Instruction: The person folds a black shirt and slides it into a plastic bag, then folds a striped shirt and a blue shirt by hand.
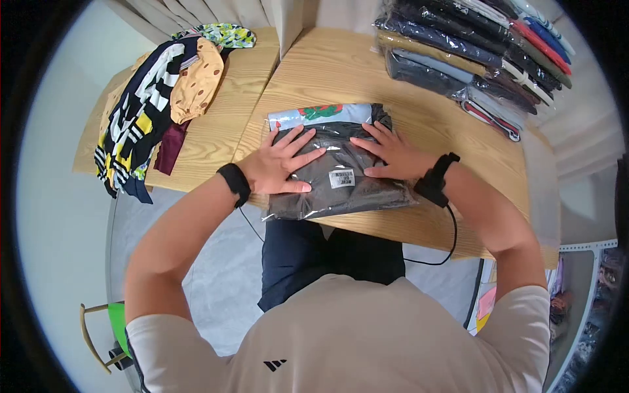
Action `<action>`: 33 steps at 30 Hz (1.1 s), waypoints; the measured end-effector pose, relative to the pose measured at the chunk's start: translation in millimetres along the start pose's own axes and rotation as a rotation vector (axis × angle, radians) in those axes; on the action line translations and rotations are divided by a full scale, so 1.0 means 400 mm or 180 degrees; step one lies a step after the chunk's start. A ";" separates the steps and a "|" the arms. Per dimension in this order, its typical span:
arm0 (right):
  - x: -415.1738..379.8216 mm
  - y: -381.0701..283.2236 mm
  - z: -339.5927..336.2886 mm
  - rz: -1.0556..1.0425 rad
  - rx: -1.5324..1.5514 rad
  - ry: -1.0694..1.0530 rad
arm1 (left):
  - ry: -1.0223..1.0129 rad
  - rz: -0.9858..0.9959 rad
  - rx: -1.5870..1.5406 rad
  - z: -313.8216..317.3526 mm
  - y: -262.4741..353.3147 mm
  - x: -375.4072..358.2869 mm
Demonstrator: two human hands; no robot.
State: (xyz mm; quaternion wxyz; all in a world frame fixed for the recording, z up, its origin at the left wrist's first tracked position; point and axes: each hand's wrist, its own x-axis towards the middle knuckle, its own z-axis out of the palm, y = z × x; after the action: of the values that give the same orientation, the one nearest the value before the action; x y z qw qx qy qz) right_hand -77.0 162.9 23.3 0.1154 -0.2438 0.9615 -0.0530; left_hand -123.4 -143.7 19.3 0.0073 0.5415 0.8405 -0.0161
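A dark folded garment in a clear plastic bag lies flat at the front edge of the wooden table. A white barcode label is stuck near its middle, and a light blue strip with a red and green print shows along its far side. Spread out on the bag's left part is my left hand, fingers apart and palm down. On the right part rests my right hand, also flat with its fingers apart. Both wrists wear black straps.
A pile of loose patterned clothes lies on the table's left side. Several bagged garments are stacked at the back right. A black cable hangs from my right wrist strap. Beyond the right edge stands a white shelf rack.
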 end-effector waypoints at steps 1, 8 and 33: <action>-0.001 0.019 -0.021 -0.0178 0.0188 -0.0054 | -0.0012 0.0017 -0.0035 -0.023 0.002 -0.002; -0.227 -0.117 -0.076 -0.0362 0.0351 0.0888 | 0.1081 -0.0027 -0.0489 -0.104 0.083 -0.190; -0.366 -0.126 -0.188 0.1012 0.3118 0.2873 | 0.2100 -0.1492 -0.3187 -0.328 0.117 -0.127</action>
State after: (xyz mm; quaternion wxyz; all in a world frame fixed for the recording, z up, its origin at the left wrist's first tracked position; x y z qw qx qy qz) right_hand 52.5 192.7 132.7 -0.1933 0.0266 0.8047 -0.5607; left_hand -59.0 -166.1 151.1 -0.0035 0.2509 0.8004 0.5444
